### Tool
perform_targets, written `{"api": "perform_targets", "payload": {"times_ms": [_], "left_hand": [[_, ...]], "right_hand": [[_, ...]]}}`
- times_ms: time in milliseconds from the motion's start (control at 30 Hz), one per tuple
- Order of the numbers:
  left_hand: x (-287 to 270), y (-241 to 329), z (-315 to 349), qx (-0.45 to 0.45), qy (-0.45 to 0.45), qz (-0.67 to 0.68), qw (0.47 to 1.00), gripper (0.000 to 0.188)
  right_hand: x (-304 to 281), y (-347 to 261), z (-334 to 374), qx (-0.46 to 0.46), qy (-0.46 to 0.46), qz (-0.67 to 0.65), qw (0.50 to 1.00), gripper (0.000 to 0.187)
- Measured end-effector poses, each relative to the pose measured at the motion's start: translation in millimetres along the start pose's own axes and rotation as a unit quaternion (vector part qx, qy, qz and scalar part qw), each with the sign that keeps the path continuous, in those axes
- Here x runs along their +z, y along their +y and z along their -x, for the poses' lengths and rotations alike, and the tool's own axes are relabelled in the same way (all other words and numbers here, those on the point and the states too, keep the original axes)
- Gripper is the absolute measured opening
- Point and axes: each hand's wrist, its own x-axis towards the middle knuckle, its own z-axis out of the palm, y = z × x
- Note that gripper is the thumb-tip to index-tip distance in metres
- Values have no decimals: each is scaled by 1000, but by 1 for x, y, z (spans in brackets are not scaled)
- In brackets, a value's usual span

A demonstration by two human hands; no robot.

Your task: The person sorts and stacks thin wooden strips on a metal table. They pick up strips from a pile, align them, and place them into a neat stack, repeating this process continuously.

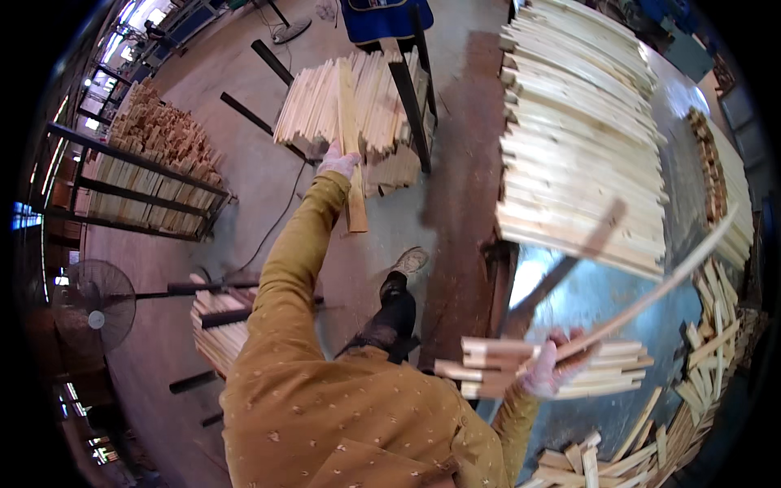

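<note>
My left hand, in a pale glove, is closed on a flat wooden strip held out in front of me. The strip's far part overlaps a stack of wooden strips on a dark metal rack. My right hand, also gloved, grips a long wooden slat that slants up and away to the right. Its fingers are partly blurred. Below that hand, a small pile of strips lies on the shiny metal table.
A wide row of pale boards covers the table's far part. Loose offcuts heap along the right edge. At left stand a rack of cut wood, a fan and another rack with strips. A cable crosses the floor.
</note>
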Motion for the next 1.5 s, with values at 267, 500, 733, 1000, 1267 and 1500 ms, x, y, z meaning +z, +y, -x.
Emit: {"api": "perform_targets", "payload": {"times_ms": [267,500,733,1000,1267,1500], "left_hand": [[83,-30,-278,-96,-21,-229,968,55],[179,-125,-372,57,-53,-109,991,35],[149,-120,-324,-34,-102,-8,994,36],[72,-66,29,-24,-277,323,905,39],[119,129,471,570,-506,-96,640,73],[220,137,548,634,-292,-456,552,102]], "right_hand": [[106,51,-33,-64,116,215,968,89],[205,58,-59,-70,49,393,915,80],[163,50,-9,-53,74,351,932,83],[23,-12,118,11,179,522,834,85],[-141,-114,364,117,387,544,735,89],[-202,-122,514,-45,660,492,566,89]]}}
